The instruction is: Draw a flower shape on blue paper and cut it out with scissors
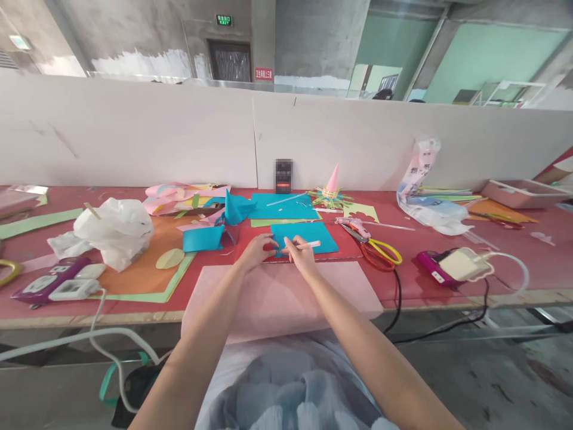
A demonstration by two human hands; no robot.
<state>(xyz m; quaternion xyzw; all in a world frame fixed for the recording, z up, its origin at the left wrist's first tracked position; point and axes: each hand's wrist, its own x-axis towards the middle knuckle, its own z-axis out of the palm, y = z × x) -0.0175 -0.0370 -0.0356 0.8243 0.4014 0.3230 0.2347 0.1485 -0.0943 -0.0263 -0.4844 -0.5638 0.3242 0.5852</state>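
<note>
My right hand (299, 251) is closed on a thin white stick-like tool (312, 244), perhaps a pen, over a blue sheet (326, 236). Beside it, my left hand (259, 251) rests at the sheet's left edge with its fingers bent; whether they pinch a small blue piece between the hands is too small to tell. Behind lies a larger blue sheet (286, 206). A curled blue strip (202, 238) and folded blue paper (237, 209) are to the left. Under my forearms is a pink padded surface (268, 298).
Scissors (380, 254), a pink glue gun (356, 227) and a pink paper cone (333, 179) lie right of centre. Purple power strips (432, 267) sit on both sides, with cables. Crumpled white plastic (116, 230) covers orange paper at left. A pink tray (523, 194) stands far right.
</note>
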